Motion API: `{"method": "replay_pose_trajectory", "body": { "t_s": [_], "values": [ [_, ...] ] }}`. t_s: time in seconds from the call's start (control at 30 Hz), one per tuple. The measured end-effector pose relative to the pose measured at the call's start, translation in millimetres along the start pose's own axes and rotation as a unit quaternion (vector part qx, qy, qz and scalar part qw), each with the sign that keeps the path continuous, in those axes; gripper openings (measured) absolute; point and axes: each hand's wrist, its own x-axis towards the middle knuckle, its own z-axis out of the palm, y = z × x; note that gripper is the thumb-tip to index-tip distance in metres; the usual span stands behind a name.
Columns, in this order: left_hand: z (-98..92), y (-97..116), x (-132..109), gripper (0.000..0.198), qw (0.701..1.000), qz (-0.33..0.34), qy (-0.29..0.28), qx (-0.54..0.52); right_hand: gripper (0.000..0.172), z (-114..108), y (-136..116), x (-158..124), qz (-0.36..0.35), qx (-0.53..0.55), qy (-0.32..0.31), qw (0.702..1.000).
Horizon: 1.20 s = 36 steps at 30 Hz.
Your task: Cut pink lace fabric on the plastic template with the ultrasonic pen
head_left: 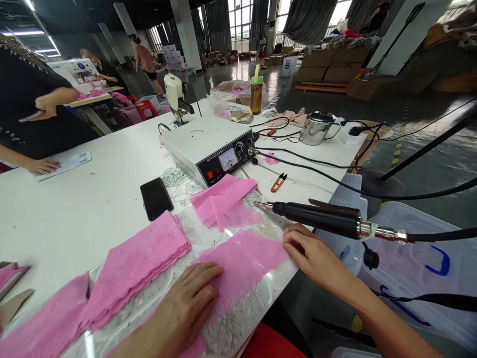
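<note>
A thin pink fabric piece (248,261) lies spread at the table's front edge. My left hand (199,293) rests flat on its left side, fingers stretched out. At its right corner my right hand (301,243) has thumb and fingers pinched on the fabric's edge. Just above that hand, a black pen-shaped tool (316,215) with a metal tip points left, its cable running off to the right. A folded pink cloth (221,196) lies beyond the spread piece. To the left sits a stack of scalloped pink fabric pieces (141,258).
A control box (208,144) with a dial stands behind the cloth. Around it are a phone (156,198), orange thread snips (278,182), a glass mug (318,128) and a bottle (256,92). Clear plastic bins (421,248) stand right. Across the table, a person's hand (42,166) rests on paper.
</note>
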Motion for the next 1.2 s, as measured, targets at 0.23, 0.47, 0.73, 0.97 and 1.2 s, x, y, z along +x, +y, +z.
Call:
{"method": "replay_pose_trajectory", "body": {
  "t_s": [0.23, 0.47, 0.73, 0.97, 1.2],
  "values": [
    [6.3, -2.2, -8.3, 0.02, 0.998, 0.044, -0.011, 0.05, 0.018, -0.8, -6.3, 8.3, 0.025, 0.003, -0.026, 0.999],
    [0.7, 0.8, -7.1, 0.02, 0.994, 0.073, 0.007, 0.079, 0.016, 0.6, -12.7, 17.6, 0.037, 0.004, -0.05, 0.998],
    [9.5, -13.6, 26.3, 0.037, 0.99, 0.109, -0.006, 0.093, 0.013, -3.1, -13.6, 18.2, 0.054, 0.008, -0.08, 0.995],
    [24.5, -19.8, 26.2, 0.051, 0.984, 0.101, -0.04, 0.141, 0.011, -7.0, -9.4, 14.5, 0.064, 0.02, -0.072, 0.995],
    [17.6, -14.4, 41.1, 0.054, 0.984, 0.109, -0.057, 0.132, 0.016, -7.5, 0.7, 2.4, 0.051, 0.05, -0.038, 0.997]
  ]
}}
